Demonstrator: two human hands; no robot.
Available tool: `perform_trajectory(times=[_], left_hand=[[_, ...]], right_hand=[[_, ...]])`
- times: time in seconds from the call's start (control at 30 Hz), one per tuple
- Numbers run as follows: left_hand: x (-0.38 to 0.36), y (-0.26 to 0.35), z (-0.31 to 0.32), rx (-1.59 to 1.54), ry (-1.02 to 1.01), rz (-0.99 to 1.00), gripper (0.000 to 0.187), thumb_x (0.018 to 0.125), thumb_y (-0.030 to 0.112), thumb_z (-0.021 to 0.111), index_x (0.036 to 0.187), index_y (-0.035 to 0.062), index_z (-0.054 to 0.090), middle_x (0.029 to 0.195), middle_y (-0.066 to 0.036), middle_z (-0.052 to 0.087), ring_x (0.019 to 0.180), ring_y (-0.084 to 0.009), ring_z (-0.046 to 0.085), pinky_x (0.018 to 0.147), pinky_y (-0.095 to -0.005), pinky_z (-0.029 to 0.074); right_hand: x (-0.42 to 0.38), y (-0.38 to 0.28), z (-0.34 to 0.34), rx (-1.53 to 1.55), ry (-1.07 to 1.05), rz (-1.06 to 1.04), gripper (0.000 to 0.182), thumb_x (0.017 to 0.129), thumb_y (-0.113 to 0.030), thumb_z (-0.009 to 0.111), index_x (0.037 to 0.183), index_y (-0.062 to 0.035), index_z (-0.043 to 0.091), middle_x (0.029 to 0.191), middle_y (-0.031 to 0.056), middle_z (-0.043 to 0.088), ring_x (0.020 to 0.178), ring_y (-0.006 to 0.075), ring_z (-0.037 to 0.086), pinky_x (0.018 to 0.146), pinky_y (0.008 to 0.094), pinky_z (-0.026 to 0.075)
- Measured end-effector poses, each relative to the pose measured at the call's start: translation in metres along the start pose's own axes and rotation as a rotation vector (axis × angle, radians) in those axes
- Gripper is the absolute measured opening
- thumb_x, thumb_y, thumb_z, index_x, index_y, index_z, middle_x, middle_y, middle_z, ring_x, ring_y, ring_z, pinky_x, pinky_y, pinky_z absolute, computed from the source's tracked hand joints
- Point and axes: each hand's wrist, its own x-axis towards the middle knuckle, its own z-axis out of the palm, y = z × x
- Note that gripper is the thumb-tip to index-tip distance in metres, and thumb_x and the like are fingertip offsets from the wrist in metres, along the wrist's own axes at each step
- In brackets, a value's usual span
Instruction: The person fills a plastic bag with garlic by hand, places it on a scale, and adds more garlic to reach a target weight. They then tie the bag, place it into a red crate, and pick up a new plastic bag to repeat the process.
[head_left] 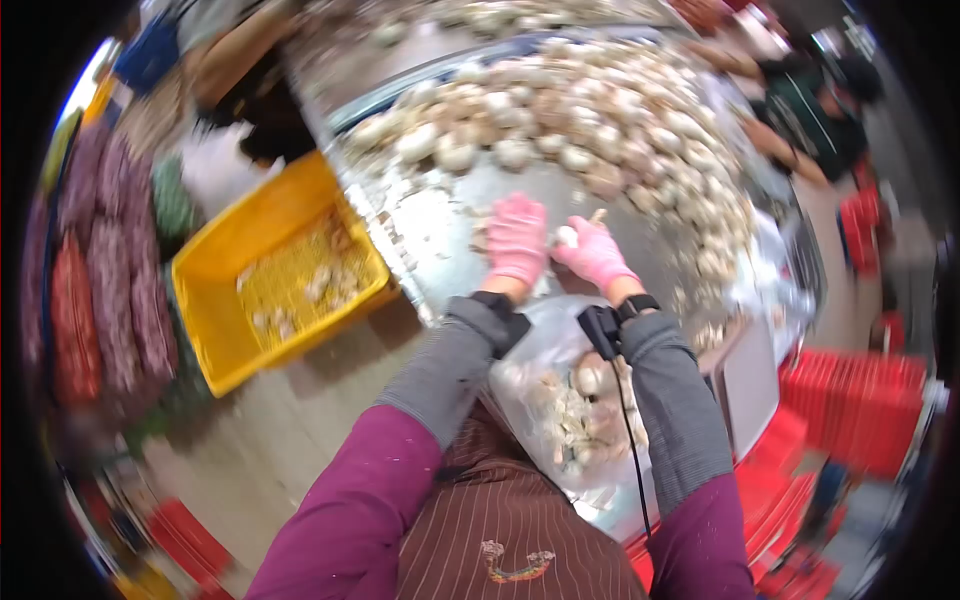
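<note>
- Far left, the yellow crate [282, 275] stands beside the metal table [548, 187], apart from both hands, with a few pale pieces lying in it.
- Next, the left hand [517, 240], in a pink glove, lies back up over the metal, fingers pointing away from the body toward the heap. Whether anything is pinched beneath it I cannot tell – the palm is hidden.
- In the narrow space between the hands is the white garlic bulb [567, 237], at the thumb side of the right hand [597, 254]. It lies to the right of the left fingers, so the right hand is the nearer.
- The right hand, gloved alike, is curled around that bulb, its fingers slanting up and inward. A thin stalk seems to show past the fingertips; if it belongs to the bulb, the long axis runs away and rightward – blur makes this only a fair guess.
- Beyond the fingers and curving to the right spreads the garlic heap [622, 128], apart from both gloves.
</note>
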Motion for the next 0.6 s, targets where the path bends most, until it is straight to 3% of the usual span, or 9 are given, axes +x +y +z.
perform_trajectory(times=[0.07, 0.1, 0.13, 0.17, 0.23, 0.3, 0.43, 0.53, 0.6], left_hand=[[0.006, -0.008, -0.001, -0.128, -0.021, 0.008, 0.031, 0.073, 0.010, 0.058, 0.103, 0.0072, 0.064, 0.107, -0.017, 0.058, 0.101, -0.0344, 0.054, 0.081, -0.0451, 0.046], [0.005, -0.014, -0.014, -0.479, -0.012, 0.005, 0.033, 0.071, 0.009, 0.061, 0.103, 0.0030, 0.065, 0.098, -0.016, 0.061, 0.099, -0.0349, 0.055, 0.084, -0.0429, 0.047], [0.005, -0.007, -0.035, -1.132, -0.361, -0.376, 0.037, 0.073, 0.009, 0.065, 0.109, 0.0010, 0.062, 0.091, -0.014, 0.062, 0.093, -0.0280, 0.059, 0.083, -0.0378, 0.048], [-0.006, -0.007, -0.041, -1.156, -0.360, -0.122, 0.037, 0.078, 0.010, 0.062, 0.114, 0.0022, 0.057, 0.095, -0.012, 0.061, 0.090, -0.0236, 0.057, 0.076, -0.0333, 0.049], [-0.029, -0.008, -0.053, -1.250, -0.343, 0.392, 0.038, 0.087, 0.013, 0.057, 0.123, 0.0045, 0.049, 0.102, -0.010, 0.057, 0.083, -0.0147, 0.055, 0.061, -0.0243, 0.049], [-0.030, 0.032, -0.090, -2.194, -1.056, -0.830, 0.023, 0.086, 0.021, 0.052, 0.102, 0.0061, 0.058, 0.101, -0.014, 0.056, 0.079, -0.0244, 0.056, 0.055, -0.0294, 0.047], [-0.062, 0.075, -0.095, -2.255, -1.296, -0.724, 0.025, 0.085, 0.028, 0.053, 0.098, 0.0076, 0.058, 0.098, -0.013, 0.056, 0.075, -0.0238, 0.054, 0.054, -0.0281, 0.045], [-0.077, 0.106, -0.091, -2.099, -1.484, -0.684, 0.027, 0.084, 0.030, 0.052, 0.096, 0.0063, 0.057, 0.088, -0.011, 0.055, 0.072, -0.0253, 0.054, 0.054, -0.0327, 0.046], [-0.091, 0.124, -0.087, -1.983, -1.522, -0.692, 0.028, 0.084, 0.030, 0.052, 0.097, 0.0062, 0.056, 0.087, -0.011, 0.054, 0.071, -0.0248, 0.053, 0.057, -0.0327, 0.047]], right_hand=[[-0.025, -0.004, -0.004, 0.308, 0.221, 0.052, 0.051, 0.072, -0.037, 0.069, 0.105, 0.0007, 0.058, 0.100, 0.0231, 0.065, 0.098, 0.0340, 0.062, 0.086, 0.0392, 0.048], [-0.028, 0.006, 0.010, 0.769, 0.273, 0.085, 0.042, 0.077, -0.035, 0.066, 0.100, 0.0000, 0.059, 0.096, 0.0171, 0.066, 0.093, 0.0296, 0.064, 0.081, 0.0384, 0.051], [-0.065, -0.004, -0.019, 1.412, -0.076, 0.196, 0.031, 0.080, -0.030, 0.063, 0.096, -0.0039, 0.059, 0.090, 0.0126, 0.064, 0.089, 0.0274, 0.064, 0.077, 0.0381, 0.052], [-0.081, -0.005, -0.014, 1.962, -0.010, 0.159, 0.025, 0.082, -0.024, 0.059, 0.095, -0.0026, 0.056, 0.087, 0.0135, 0.061, 0.088, 0.0320, 0.064, 0.078, 0.0416, 0.054], [-0.133, -0.012, -0.028, 2.472, -0.059, 0.060, 0.035, 0.084, -0.017, 0.052, 0.107, 0.0082, 0.050, 0.097, 0.0198, 0.059, 0.096, 0.0386, 0.062, 0.078, 0.0481, 0.057], [-0.164, -0.006, -0.030, 2.650, -0.081, -0.031, 0.035, 0.083, -0.014, 0.052, 0.113, 0.0053, 0.050, 0.101, 0.0186, 0.059, 0.091, 0.0354, 0.063, 0.070, 0.0424, 0.058], [-0.209, 0.013, -0.009, 2.778, 0.149, -0.104, 0.032, 0.085, -0.013, 0.054, 0.114, -0.0005, 0.051, 0.100, 0.0152, 0.060, 0.083, 0.0294, 0.063, 0.059, 0.0327, 0.056], [-0.240, 0.028, -0.003, 2.598, 0.311, -0.061, 0.035, 0.087, -0.033, 0.064, 0.108, -0.0062, 0.055, 0.088, 0.0086, 0.062, 0.072, 0.0211, 0.062, 0.048, 0.0251, 0.045], [-0.259, 0.042, -0.001, 2.590, 0.348, -0.050, 0.036, 0.087, -0.036, 0.064, 0.105, -0.0063, 0.056, 0.086, 0.0079, 0.061, 0.070, 0.0200, 0.062, 0.047, 0.0242, 0.045]])
